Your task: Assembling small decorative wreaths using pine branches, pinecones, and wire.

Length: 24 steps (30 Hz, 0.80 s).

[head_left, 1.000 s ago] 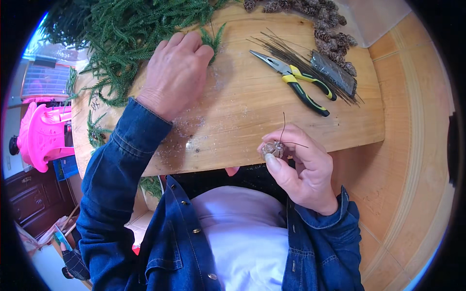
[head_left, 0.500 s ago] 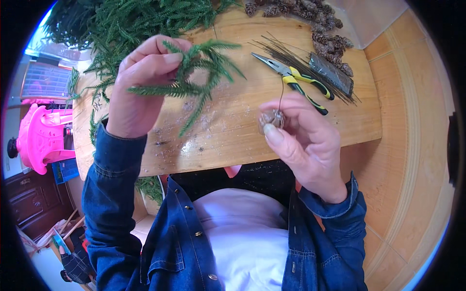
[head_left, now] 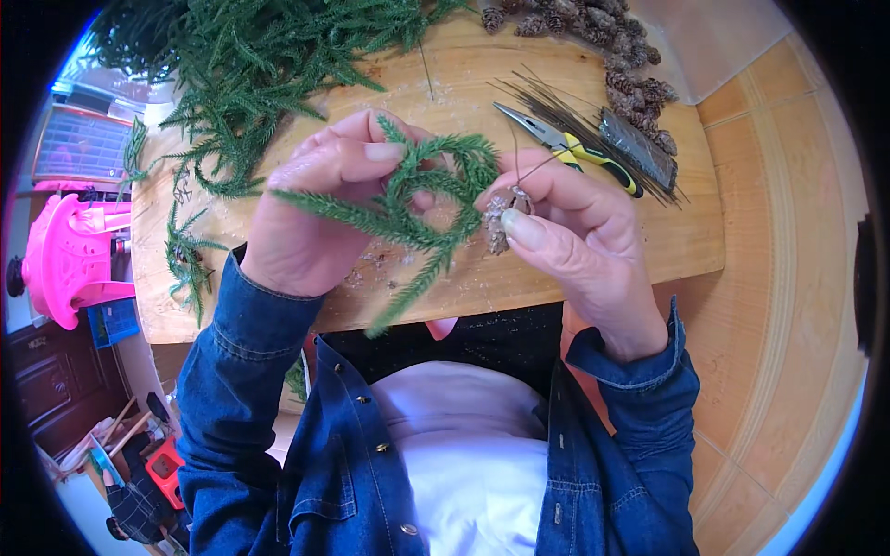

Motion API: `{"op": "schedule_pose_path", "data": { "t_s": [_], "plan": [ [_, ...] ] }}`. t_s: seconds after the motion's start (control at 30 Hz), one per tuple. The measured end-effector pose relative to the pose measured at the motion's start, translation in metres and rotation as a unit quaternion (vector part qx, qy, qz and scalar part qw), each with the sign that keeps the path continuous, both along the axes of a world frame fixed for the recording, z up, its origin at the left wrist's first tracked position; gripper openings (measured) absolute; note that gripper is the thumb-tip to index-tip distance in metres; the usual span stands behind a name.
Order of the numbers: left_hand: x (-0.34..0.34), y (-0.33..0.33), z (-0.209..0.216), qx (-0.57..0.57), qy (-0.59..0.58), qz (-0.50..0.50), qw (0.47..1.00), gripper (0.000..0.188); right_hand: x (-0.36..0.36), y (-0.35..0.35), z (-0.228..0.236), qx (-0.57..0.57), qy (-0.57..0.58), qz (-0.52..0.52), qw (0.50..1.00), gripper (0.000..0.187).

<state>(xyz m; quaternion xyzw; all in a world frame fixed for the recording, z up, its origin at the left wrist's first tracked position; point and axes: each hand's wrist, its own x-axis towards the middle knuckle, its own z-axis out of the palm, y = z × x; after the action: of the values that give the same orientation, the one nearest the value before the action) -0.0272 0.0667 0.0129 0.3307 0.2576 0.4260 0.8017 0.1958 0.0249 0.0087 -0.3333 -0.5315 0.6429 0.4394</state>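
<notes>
My left hand [head_left: 324, 199] is closed in a pinch on a green artificial pine sprig [head_left: 403, 222], whose fronds curl into a loop and trail toward me. Close by on its right, my right hand [head_left: 584, 232] grips a pinecone [head_left: 501, 222] between thumb and fingers. A thin wire [head_left: 516, 153] rises from the cone, with another strand bending across my fingers. The cone sits right beside the sprig's loop; whether they touch I cannot tell. Behind my right hand lie pliers [head_left: 556, 139] with yellow and black handles, partly hidden by it.
A heap of green pine sprigs [head_left: 250, 65] covers the far left of the wooden table [head_left: 445, 283]. Pinecones [head_left: 630, 88] pile up at the far right, near thin dark wires [head_left: 552, 102] and a dark packet [head_left: 638, 148]. A pink stool [head_left: 69, 259] stands left of the table.
My left hand has moved right and nearer with the sprig, bringing it up to the pinecone. The pinecone has turned in my right hand, and now shows its side.
</notes>
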Motion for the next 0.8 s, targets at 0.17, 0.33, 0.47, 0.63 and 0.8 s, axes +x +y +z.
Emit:
{"op": "schedule_pose_path", "data": {
  "t_s": [0.17, 0.33, 0.47, 0.63, 0.8],
  "plan": [
    [0.002, -0.01, 0.013, -0.055, -0.004, 0.028, 0.998, 0.045, -0.002, -0.006, -0.006, 0.028, -0.004, -0.072, 0.997, 0.029],
    [0.007, -0.038, 0.0, 0.043, 0.123, 0.116, 0.985, 0.053, -0.008, -0.01, -0.008, 0.037, 0.005, -0.135, 0.99, 0.027],
    [0.022, -0.052, 0.011, 0.078, 0.233, 0.126, 0.961, 0.055, -0.014, -0.014, -0.009, 0.006, 0.053, -0.155, 0.986, 0.026],
    [0.026, -0.056, 0.001, -0.009, 0.129, 0.172, 0.977, 0.043, -0.017, -0.019, -0.013, 0.005, 0.058, -0.147, 0.987, 0.026],
    [0.026, -0.058, -0.004, 0.0, 0.11, 0.24, 0.965, 0.029, -0.02, -0.021, -0.014, -0.018, 0.056, -0.141, 0.988, 0.023]
  ]
}}
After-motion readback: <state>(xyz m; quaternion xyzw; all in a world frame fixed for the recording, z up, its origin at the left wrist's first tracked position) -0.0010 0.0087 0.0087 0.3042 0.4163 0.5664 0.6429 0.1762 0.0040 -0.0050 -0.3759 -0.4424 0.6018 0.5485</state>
